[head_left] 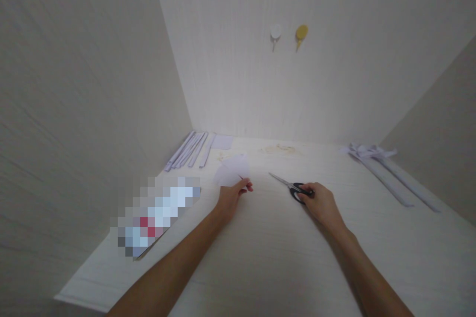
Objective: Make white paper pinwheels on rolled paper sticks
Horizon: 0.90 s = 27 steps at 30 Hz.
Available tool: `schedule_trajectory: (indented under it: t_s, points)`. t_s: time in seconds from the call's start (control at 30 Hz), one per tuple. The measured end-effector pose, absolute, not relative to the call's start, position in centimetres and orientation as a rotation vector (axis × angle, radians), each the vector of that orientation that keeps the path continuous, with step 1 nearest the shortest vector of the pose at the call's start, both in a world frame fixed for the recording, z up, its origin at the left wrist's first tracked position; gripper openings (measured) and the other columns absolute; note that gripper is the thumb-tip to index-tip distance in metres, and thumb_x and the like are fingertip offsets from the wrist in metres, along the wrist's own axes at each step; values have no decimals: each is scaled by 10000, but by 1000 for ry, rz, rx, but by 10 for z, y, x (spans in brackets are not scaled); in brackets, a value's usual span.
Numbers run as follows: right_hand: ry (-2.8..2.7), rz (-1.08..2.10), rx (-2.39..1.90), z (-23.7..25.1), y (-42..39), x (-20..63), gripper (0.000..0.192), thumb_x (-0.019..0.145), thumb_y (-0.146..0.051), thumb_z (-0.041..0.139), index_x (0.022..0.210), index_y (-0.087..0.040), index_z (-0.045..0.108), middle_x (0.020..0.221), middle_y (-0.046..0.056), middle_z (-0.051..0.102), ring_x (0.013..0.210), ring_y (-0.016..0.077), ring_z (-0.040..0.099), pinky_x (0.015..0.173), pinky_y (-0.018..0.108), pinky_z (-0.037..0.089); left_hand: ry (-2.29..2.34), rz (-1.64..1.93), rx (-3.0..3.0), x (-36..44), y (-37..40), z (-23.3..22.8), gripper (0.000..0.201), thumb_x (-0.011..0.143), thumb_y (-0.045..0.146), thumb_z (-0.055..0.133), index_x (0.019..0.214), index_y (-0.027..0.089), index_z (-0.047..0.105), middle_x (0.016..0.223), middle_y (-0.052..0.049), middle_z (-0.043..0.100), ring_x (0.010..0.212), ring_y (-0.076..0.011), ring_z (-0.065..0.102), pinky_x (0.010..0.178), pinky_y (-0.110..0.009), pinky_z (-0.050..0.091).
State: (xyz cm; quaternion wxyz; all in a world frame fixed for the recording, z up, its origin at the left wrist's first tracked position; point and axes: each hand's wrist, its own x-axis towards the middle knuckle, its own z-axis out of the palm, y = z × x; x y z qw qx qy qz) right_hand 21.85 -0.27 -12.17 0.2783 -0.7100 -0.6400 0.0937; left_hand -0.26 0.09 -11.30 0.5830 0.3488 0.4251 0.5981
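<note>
- The left hand (231,197) rests on the pale wood-grain surface (282,257), its fingers (245,187) pinched together on the near edge of a thin, white, folded piece of paper (232,168).
- The paper fans out away from the hand and lies low over the surface, near the middle of it.
- The right hand (323,204) lies on the surface to the right, well apart from the left hand, its fingers curled around the black handles of a pair of steel-bladed scissors (292,186).
- The scissors lie flat on the surface, blades together as far as can be told, tips pointing away and to the left, toward the paper but not touching it.
- At the far left, against the wall, a row of long, narrow, pale lilac paper strips (188,149) lies side by side, with a small lilac paper rectangle (222,141) just beside them.
- A blurred-out flat object (158,215) lies along the left edge of the surface.
- At the far right lie two long folded white paper strips (394,181), joined at their far end in a bow-like knot.
- On the back wall hang a small white hook (275,33) and a small yellow hook (301,33), side by side.
- A faint brownish stain (279,149) marks the surface near the back wall.
</note>
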Motion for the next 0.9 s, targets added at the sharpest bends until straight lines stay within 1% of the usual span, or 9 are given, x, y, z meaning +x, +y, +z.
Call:
schedule_trajectory:
  t_s: [0.17, 0.47, 0.9]
  points:
    - [-1724, 263, -1887, -123, -3, 219, 187, 624, -205, 544, 779, -128, 614, 768, 77, 620, 714, 185, 568, 640, 266, 417, 1003, 1392, 831, -2, 0, -113, 92, 582, 205, 602, 532, 137, 568, 541, 7, 564, 523, -85, 521, 542, -210, 381]
    - [-1727, 245, -1882, -123, -3, 218, 199, 628, -184, 542, 801, -114, 613, 802, 87, 610, 744, 188, 563, 683, 275, 417, 1027, 1379, 850, -2, 1, -113, 107, 579, 223, 607, 526, 134, 578, 547, -3, 567, 536, -87, 520, 551, -210, 379]
    - [-1740, 214, -1866, -123, -5, 217, 174, 655, -182, 521, 801, -130, 601, 809, 77, 587, 747, 182, 551, 684, 276, 418, 1086, 1363, 878, -2, 0, -115, 121, 568, 258, 617, 526, 146, 599, 558, -5, 581, 549, -99, 527, 572, -222, 391]
